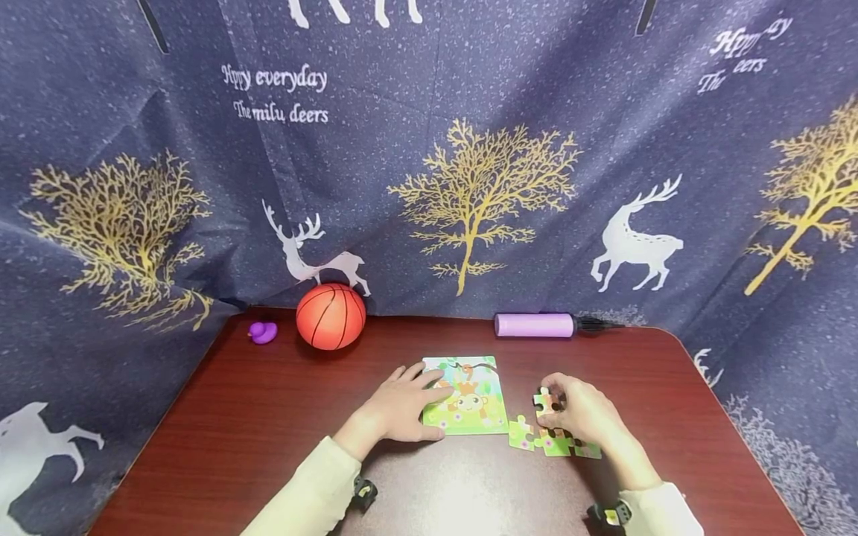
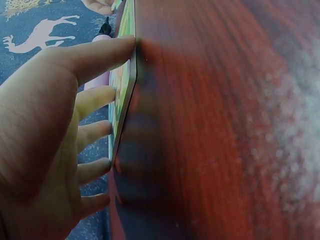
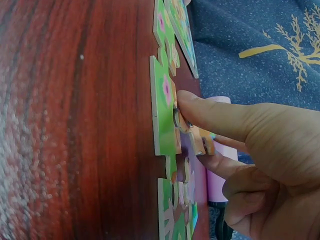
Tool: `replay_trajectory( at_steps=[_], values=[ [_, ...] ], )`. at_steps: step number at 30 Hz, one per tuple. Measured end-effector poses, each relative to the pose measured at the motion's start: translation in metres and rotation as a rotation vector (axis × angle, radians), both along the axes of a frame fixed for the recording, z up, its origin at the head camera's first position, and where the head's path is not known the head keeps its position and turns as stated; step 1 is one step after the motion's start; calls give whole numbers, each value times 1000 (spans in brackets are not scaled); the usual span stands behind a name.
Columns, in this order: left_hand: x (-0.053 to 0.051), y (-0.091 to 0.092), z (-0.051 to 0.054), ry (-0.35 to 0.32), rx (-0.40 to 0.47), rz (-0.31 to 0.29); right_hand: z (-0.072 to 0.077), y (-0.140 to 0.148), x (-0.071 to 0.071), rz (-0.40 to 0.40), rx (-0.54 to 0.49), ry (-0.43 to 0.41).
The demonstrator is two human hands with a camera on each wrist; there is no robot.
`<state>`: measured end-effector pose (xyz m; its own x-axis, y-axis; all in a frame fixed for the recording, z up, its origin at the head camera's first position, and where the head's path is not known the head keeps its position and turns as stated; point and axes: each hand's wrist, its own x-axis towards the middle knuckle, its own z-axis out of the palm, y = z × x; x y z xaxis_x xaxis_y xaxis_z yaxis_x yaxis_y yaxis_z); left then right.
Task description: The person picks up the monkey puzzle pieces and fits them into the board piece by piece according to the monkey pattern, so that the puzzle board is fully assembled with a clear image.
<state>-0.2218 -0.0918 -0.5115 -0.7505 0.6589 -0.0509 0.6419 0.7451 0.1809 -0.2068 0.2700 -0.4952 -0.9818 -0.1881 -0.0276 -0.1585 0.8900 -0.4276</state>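
Observation:
My left hand [image 1: 401,408] rests at the left side of a square picture board [image 1: 479,423] with a cartoon monkey on it. Its fingers are spread and straight, and in the left wrist view the thumb [image 2: 107,57] touches the board's near edge. To the right of the board, my right hand [image 1: 590,413] pinches a jigsaw piece [image 1: 544,403] between thumb and fingers. That piece [image 3: 201,141] is tilted just over several green jigsaw pieces [image 1: 555,446] lying flat on the table. Part of these lies hidden beneath the right hand.
On the dark red wooden table [image 1: 268,417], an orange basketball [image 1: 331,316] and a purple rubber duck [image 1: 263,332] stand at the back left. A lilac hand pump [image 1: 534,325] lies along the back edge. Behind hangs a blue curtain [image 1: 375,149] with deer and trees.

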Motion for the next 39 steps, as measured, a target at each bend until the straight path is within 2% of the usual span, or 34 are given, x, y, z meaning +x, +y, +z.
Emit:
replay_trajectory(
  at_steps=[5, 11, 18, 26, 33, 39],
  values=[
    [-1, 0, 0, -17, -2, 7, -1, 1, 0, 8, 3, 30],
    [-1, 0, 1, -23, -6, 8, 1, 2, 2, 23, -69, 42],
    [-3, -1, -1, -32, 4, 1, 2, 5, 1, -30, -123, 32],
    [-4, -2, -1, -42, 12, -3, 1, 6, 0, -33, -196, 22],
    [-4, -1, -4, -33, 9, 4, 1, -2, -4, -64, -318, -14],
    [-5, -1, -4, -34, 6, 9, 1, -22, -9, -50, -384, 2]
  ],
)
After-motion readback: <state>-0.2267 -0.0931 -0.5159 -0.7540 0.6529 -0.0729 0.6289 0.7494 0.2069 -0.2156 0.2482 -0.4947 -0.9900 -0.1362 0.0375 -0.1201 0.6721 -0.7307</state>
